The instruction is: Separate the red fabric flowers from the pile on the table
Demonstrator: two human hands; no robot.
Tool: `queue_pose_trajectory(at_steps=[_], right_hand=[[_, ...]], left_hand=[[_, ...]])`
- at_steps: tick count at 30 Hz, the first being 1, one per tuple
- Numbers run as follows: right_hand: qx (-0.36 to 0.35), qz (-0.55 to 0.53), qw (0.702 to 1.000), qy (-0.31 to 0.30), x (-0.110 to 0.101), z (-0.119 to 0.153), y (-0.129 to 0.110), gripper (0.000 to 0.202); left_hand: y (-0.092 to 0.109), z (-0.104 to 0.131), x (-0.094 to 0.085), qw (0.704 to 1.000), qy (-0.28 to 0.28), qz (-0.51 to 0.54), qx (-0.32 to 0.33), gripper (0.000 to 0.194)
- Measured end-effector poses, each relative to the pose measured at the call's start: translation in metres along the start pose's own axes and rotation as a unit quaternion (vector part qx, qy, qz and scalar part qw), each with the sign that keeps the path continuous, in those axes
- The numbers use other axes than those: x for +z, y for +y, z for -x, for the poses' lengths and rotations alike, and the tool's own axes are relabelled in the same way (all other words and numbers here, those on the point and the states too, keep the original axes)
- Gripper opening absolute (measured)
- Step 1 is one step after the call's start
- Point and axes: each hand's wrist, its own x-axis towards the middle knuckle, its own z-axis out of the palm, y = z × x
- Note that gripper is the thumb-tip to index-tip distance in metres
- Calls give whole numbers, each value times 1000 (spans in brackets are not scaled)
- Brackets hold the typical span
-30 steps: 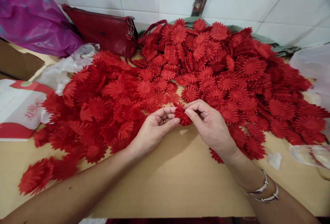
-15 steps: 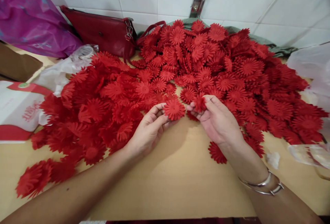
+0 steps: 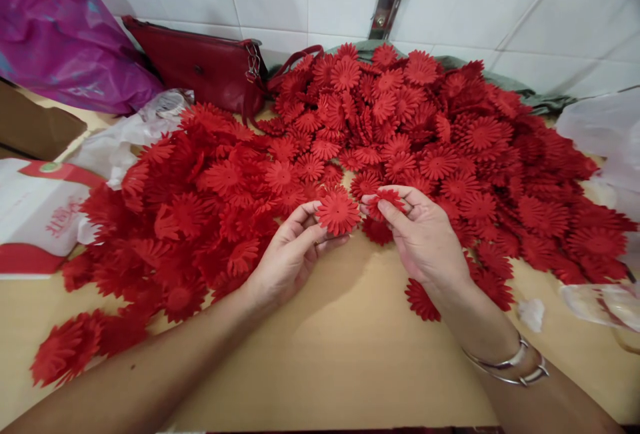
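Note:
My left hand (image 3: pixel 295 247) pinches a red petalled flower piece (image 3: pixel 339 210) by its left edge, its face turned toward me. Just to the right, my right hand (image 3: pixel 425 234) holds a smaller-looking red flower piece (image 3: pixel 385 205) between thumb and fingers, with the thumb on top. A narrow gap separates the two pieces. Behind the hands a large heap of red flower pieces (image 3: pixel 480 134) rises on the right, and another heap (image 3: pixel 225 177) lies to the left. One loose flower piece (image 3: pixel 421 299) rests under my right wrist.
A dark red handbag (image 3: pixel 195 64) leans at the back left beside a purple bag (image 3: pixel 65 34). At the left edge lies a white and red package (image 3: pixel 40 214). Clear plastic (image 3: pixel 607 301) sits at the right on the wooden table (image 3: pixel 320 367).
My right thumb has moved onto the face of its flower piece, which now lies flatter and slightly further left. My left hand has barely moved. The view has shifted slightly.

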Motion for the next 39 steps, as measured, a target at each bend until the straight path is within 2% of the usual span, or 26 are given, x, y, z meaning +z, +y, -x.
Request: queue_pose_trajectory(at_steps=[11,18,21,24,27,31,35,39], right_hand=[[-38,67,997,24,-8,-6,-4,25],[-59,157,985,31,-9,-1,-3,44],[-55,216,975,-10,-5,4,-8,47],[-65,273,955,-96,-2,6,-10,47],[-88,286,939,-171,0,6,-8,36],[-85,306,926,-202,-1,5,-7,35],[-89,308,927,-194,-1,6,-10,37],[-104,303,938,-131,-3,7,-14,49]], left_hand=[[0,0,0,1000,7,-10,1,29],[0,1,-1,1000,-5,-9,4,28],[0,1,-2,1000,-13,-9,10,27],[1,0,-3,999,-19,-13,25,27],[2,0,-3,999,-29,-16,20,27],[2,-1,-4,999,-41,-7,8,26],[1,-3,-4,1000,-26,-2,17,26],[7,-6,-3,1000,-2,4,17,26]])
